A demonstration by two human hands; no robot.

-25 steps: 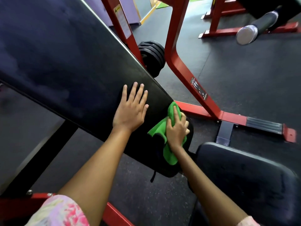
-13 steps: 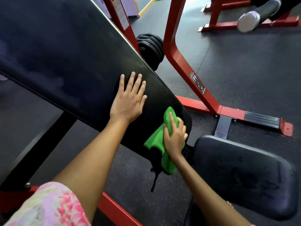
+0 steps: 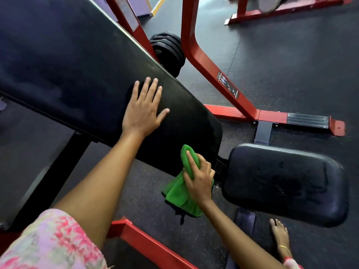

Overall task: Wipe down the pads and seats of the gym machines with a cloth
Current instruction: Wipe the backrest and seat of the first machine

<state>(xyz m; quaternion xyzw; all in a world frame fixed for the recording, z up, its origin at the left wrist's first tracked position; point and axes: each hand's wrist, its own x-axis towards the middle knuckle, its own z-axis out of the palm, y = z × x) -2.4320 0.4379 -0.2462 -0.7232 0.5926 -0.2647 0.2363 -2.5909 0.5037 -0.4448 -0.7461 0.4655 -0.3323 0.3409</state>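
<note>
At lower end of long black padded backrest point(image 3: 77, 65): right hand point(image 3: 199, 181) grips green microfibre cloth point(image 3: 179, 193), wiping; left hand point(image 3: 142, 111) flat, fingers spread. Next likely: black cushioned seat point(image 3: 281, 183).

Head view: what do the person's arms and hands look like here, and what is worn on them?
Both forearms are bare. The left hand and right hand wear no gloves, rings or watch that can be seen. A short sleeve with a pink, lilac and pale green print covers the left upper arm. A scrap of similar pink fabric shows at the right arm's lower edge.
</note>
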